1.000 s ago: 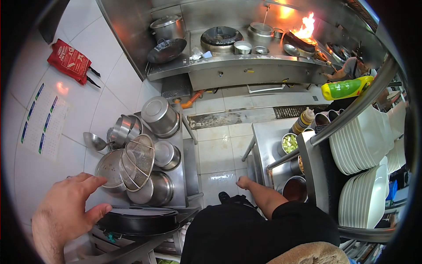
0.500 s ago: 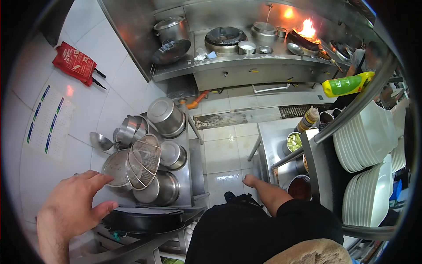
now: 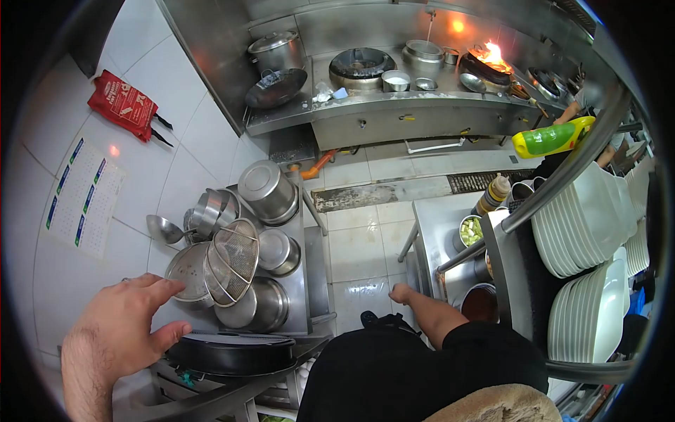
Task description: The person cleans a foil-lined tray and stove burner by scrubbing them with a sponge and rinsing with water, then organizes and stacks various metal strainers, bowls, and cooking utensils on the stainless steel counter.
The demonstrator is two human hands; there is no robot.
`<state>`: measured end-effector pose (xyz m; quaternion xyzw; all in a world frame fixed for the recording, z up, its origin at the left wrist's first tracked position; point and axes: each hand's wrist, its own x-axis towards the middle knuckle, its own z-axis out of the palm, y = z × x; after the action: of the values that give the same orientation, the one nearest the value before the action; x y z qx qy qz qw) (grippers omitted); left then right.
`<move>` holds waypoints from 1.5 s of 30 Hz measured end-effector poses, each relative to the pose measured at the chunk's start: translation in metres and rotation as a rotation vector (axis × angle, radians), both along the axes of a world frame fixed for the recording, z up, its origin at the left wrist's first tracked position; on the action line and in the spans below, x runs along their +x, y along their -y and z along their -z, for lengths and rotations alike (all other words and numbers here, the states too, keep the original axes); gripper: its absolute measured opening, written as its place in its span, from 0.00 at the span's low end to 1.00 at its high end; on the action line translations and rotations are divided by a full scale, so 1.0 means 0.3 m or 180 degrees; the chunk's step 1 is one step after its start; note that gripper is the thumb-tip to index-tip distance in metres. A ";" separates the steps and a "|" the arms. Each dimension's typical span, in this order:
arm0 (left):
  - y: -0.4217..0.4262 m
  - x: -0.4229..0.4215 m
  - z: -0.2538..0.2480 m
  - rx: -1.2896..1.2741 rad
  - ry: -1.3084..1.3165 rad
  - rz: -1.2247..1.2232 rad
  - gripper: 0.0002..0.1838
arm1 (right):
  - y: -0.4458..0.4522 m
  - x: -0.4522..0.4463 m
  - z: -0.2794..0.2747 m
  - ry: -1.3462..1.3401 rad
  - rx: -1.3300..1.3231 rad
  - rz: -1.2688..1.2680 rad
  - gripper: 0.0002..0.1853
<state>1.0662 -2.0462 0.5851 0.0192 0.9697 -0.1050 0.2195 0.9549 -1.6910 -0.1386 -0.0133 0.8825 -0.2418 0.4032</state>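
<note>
My left hand (image 3: pixel 130 323) is open in the lower left, thumb and fingers apart, with nothing in it. Its fingertips overlap the edge of a round metal strainer (image 3: pixel 188 271) in view; whether they touch it I cannot tell. Beside that strainer leans a wire-mesh basket (image 3: pixel 235 257) with a metal frame. Below the thumb lies a black pan-like item (image 3: pixel 232 357). My right hand (image 3: pixel 401 293) hangs closed at the end of a bare forearm, over the tiled floor and left of the steel prep table (image 3: pixel 439 228). Nothing shows in its fingers.
Lidded pots (image 3: pixel 267 186) crowd the left steel table. At the back, a wok range (image 3: pixel 422 102) has a flaming burner (image 3: pixel 492 56). Stacked white dishes (image 3: pixel 587 225) fill a right shelf, near a green-yellow bottle (image 3: pixel 552 138). Another person's arm (image 3: pixel 571 112) shows at the right.
The whole view has shifted slightly, with the back range and left pots a little right and lower. At the far right, the other person has moved. My hands keep nearly the same poses.
</note>
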 end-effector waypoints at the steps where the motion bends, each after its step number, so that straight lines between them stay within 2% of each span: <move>1: 0.003 0.001 0.002 0.0015 -0.0019 0.0021 0.30 | 0.000 0.001 0.003 0.0021 0.0028 -0.0010 0.22; 9: 0.008 -0.002 0.004 -0.0028 0.0037 -0.0034 0.30 | -0.004 0.020 0.058 0.0054 0.0024 0.0052 0.22; 45: -0.002 -0.006 0.002 -0.0041 0.0057 -0.0103 0.30 | -0.005 0.022 0.055 0.0181 0.0089 -0.0056 0.22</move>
<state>1.0644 -2.0456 0.5844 0.0029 0.9672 -0.1075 0.2299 0.9615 -1.6895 -0.1552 -0.0085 0.8738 -0.2262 0.4304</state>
